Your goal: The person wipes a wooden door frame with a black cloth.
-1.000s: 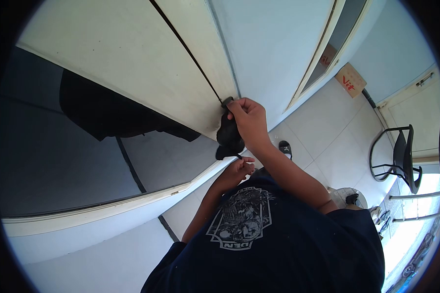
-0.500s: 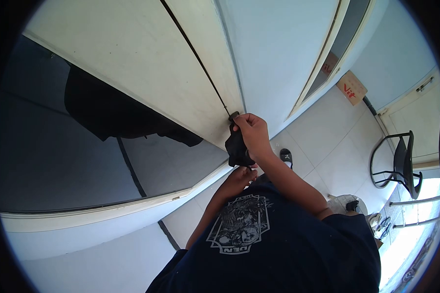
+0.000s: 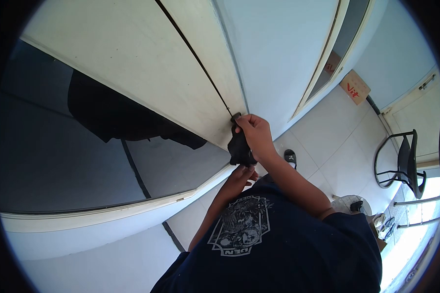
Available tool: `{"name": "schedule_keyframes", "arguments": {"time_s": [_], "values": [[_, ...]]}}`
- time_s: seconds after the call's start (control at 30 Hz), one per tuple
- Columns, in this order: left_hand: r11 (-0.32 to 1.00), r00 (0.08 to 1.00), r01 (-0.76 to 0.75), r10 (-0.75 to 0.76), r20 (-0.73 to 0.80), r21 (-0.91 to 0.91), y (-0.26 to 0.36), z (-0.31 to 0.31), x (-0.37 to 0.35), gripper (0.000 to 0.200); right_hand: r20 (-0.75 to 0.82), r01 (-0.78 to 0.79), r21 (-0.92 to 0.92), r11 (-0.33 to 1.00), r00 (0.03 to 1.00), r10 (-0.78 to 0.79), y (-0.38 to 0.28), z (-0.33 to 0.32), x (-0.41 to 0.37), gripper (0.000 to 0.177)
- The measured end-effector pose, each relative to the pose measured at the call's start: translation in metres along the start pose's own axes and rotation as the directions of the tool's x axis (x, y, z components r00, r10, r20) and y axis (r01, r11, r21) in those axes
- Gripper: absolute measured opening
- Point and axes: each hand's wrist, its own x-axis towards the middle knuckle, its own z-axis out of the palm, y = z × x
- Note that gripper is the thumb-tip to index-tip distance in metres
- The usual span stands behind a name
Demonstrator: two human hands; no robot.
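A small, crumpled piece of black cloth point(image 3: 238, 148) hangs between my two hands, close to the cream panel's edge. My right hand point(image 3: 257, 136) pinches its top between thumb and fingers, where a dark, stiffer-looking part shows. Below, my left hand point(image 3: 243, 177) is closed at the cloth's lower end, with its fingers partly hidden. The cloth's exact kind cannot be made out. Just above my right hand, a thin dark line point(image 3: 200, 63) runs down the cream panel point(image 3: 146, 63).
Dark glass point(image 3: 73, 161) with a black shape in it lies to the left, bordered by a cream sill point(image 3: 132, 204). On the tiled floor to the right are a cardboard box point(image 3: 355, 87), a black chair point(image 3: 407, 158) and a round stool point(image 3: 348, 202). A slipper point(image 3: 290, 156) shows below my right arm.
The view has shifted slightly. My left hand's fingers sit a little differently at the cloth's lower end. My right hand keeps its pinch on the top.
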Motion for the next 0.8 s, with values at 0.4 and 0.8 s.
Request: {"name": "schedule_keyframes", "arguments": {"time_s": [0.4, 0.8], "values": [[0.994, 0.999, 0.006, -0.012, -0.050, -0.114, -0.007, -0.003, 0.001, 0.051, -0.010, -0.052, -0.001, 0.999, 0.999, 0.052, 0.020, -0.013, 0.010, 0.022], [0.997, 0.997, -0.075, 0.075, 0.014, -0.018, 0.016, 0.000, 0.007, 0.053, 0.148, 0.323, -0.046, 0.945, 0.938, -0.313, -0.079, 0.025, -0.015, 0.036]]}}
